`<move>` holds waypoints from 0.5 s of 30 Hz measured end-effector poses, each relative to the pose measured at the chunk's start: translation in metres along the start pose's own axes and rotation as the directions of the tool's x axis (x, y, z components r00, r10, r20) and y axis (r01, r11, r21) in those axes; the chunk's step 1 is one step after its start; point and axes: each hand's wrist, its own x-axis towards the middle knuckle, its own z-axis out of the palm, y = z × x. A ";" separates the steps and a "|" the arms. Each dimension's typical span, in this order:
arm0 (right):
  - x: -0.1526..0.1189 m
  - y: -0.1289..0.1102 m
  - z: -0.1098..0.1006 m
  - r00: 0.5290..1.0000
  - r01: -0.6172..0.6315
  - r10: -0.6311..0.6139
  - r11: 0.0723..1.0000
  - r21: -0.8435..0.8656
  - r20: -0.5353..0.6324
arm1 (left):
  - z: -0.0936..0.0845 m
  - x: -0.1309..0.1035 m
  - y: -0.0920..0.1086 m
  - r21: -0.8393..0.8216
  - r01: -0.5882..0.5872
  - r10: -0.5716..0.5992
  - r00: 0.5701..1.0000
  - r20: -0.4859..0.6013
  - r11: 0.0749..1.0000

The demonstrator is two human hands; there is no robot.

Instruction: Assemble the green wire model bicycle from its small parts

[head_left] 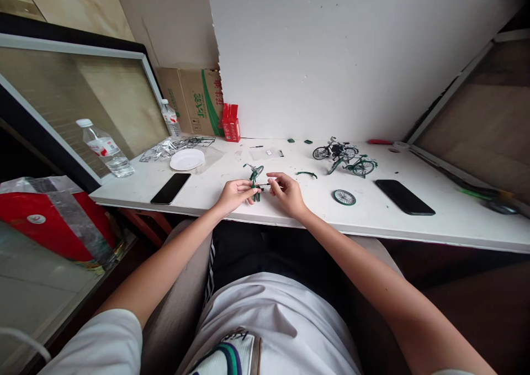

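Note:
Near the table's front edge my left hand (235, 194) is closed around a partly built green model bicycle (254, 179), which has handlebars and one wheel on it. The fingers hide part of its frame. My right hand (289, 195) is just to the right, its thumb and forefinger pinched at the end of a thin dark rod (264, 184) that reaches to the bicycle frame. What kind of piece the rod is, I cannot make out. A loose green-rimmed wheel (344, 197) lies flat to the right of my right hand, and a curved green part (307, 173) rests farther back.
Two assembled model bicycles, one black (325, 152) and one green (361, 166), stand at the back right. Phones lie at left (171, 188) and right (403, 196). A white plate (187, 159), a water bottle (106, 148), plastic sprues (194, 142) and a red box (231, 123) are around the left side.

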 end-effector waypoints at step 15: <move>0.000 0.006 0.001 1.000 0.021 -0.021 0.994 0.104 -0.006 | -0.002 -0.001 0.002 0.012 0.016 -0.015 1.000 -0.023 1.000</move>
